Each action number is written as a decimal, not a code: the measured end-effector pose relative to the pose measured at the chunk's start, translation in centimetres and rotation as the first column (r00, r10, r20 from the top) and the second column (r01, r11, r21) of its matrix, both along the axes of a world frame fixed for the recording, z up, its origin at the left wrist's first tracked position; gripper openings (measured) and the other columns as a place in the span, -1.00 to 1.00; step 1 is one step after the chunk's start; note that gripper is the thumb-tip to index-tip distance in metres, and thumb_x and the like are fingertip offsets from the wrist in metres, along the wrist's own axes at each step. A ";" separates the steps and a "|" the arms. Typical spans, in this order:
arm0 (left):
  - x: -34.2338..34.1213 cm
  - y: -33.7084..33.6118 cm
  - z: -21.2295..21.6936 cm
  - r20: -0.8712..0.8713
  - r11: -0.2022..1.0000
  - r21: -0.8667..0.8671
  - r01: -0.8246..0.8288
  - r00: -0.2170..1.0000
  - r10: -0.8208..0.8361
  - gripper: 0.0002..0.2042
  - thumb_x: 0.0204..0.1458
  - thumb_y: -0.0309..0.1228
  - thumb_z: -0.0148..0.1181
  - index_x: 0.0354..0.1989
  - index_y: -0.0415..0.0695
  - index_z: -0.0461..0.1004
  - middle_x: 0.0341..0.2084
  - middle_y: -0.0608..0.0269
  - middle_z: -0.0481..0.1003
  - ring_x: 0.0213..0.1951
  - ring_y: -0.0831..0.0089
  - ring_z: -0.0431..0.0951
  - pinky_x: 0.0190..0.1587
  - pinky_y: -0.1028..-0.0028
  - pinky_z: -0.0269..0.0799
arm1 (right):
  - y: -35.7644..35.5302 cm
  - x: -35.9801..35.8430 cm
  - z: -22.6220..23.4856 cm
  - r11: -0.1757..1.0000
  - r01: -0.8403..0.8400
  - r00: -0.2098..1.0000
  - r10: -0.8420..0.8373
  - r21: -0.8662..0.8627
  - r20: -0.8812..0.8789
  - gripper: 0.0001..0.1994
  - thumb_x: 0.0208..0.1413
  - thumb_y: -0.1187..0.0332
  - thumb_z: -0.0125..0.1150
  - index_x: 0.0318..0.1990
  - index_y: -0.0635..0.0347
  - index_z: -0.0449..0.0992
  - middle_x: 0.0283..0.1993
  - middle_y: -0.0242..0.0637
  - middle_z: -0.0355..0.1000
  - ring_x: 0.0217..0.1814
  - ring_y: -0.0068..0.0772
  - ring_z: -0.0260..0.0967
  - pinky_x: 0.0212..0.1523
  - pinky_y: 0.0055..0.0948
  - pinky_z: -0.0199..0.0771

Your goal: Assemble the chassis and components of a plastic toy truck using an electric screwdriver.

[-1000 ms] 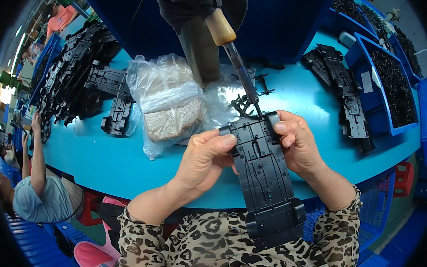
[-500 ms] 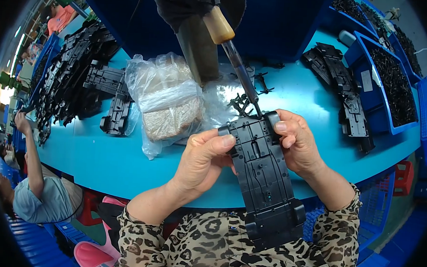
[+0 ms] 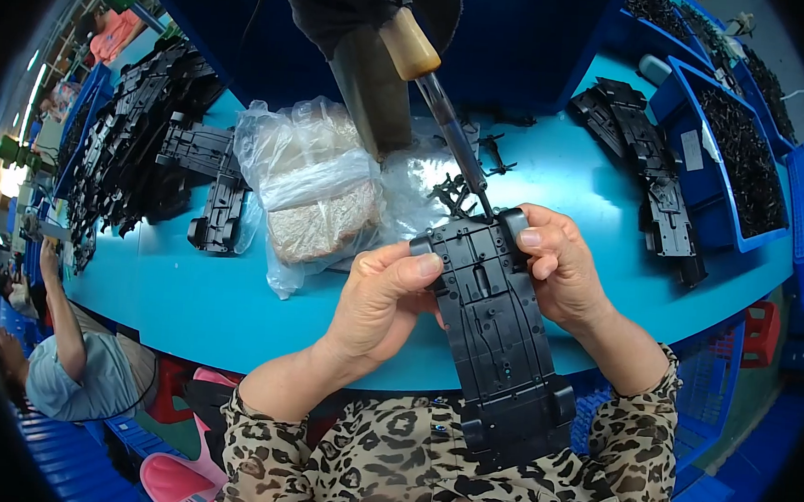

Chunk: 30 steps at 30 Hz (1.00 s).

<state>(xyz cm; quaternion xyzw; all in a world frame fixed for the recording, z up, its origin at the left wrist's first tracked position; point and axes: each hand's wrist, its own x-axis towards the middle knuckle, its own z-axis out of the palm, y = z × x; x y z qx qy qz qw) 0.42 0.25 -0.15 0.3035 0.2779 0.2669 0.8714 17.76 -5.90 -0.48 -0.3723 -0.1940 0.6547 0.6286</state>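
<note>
A: We hold the chassis (image 3: pixel 498 340) in both hands, over the near edge of the table (image 3: pixel 197 284) and above our lap. Our left hand (image 3: pixel 383 296) grips its left edge, fingers curled under and the thumb pressed flat on top. Our right hand (image 3: pixel 562 270) clasps the right edge near the far end, fingers wrapped around it.

B: And the driver (image 3: pixel 447 116)?

A: It hangs from above, and its tip meets the far end of the chassis. Neither of our hands is on it.

B: So how far along do we judge the work?

A: We think we are at the fastening stage, with the tip set at one hole. We cannot tell whether a screw sits there, nor how many holes are done. The stack (image 3: pixel 122 160) on the left and the row (image 3: pixel 650 183) of the same black parts on the right suggest many pieces in hand, but we cannot say which are finished.

B: What about the materials?

A: The chassis is matt black moulded plastic, long and flat, ribbed, with slots and small round holes, and a wider block at the near end. The driver has a smooth tan grip and a thin metal shaft. The bag (image 3: pixel 318 191) beside it is clear crinkled film around a pale block. The table is smooth blue, and the bin (image 3: pixel 748 162) on the right, also blue, holds small dark pieces too fine to make out.
</note>
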 end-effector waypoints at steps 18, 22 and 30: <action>0.0 0.1 0.0 -0.022 0.998 0.064 -0.015 1.000 0.016 -0.79 -0.08 -0.39 0.06 -0.33 -0.29 0.40 -0.48 0.20 0.46 -0.53 0.51 0.44 -0.54 0.54 0.37 | 0.2 0.5 1.1 0.998 -0.055 0.994 0.058 -0.031 0.088 -0.87 -0.10 0.45 0.05 -0.40 0.33 0.37 -0.56 -0.51 0.25 -0.67 -0.87 0.05 -0.63 -0.89 0.04; 0.1 0.2 0.0 -0.036 0.998 0.056 -0.012 0.999 0.014 -0.79 -0.09 -0.39 0.06 -0.32 -0.28 0.40 -0.48 0.22 0.46 -0.53 0.53 0.44 -0.53 0.56 0.35 | 0.5 1.2 0.8 0.995 -0.092 0.989 0.097 -0.048 0.108 -0.90 -0.11 0.42 0.07 -0.46 0.29 0.38 -0.58 -0.54 0.24 -0.69 -0.85 0.07 -0.58 -0.86 0.06; 0.2 0.4 -0.3 -0.085 0.998 0.052 -0.024 0.996 0.028 -0.80 -0.09 -0.39 0.06 -0.34 -0.27 0.40 -0.50 0.23 0.45 -0.53 0.54 0.43 -0.54 0.56 0.34 | 0.7 1.4 -0.3 0.990 -0.106 0.989 0.115 -0.095 0.093 -0.89 -0.12 0.39 0.11 -0.53 0.20 0.35 -0.60 -0.55 0.24 -0.66 -0.85 0.15 -0.58 -0.82 0.14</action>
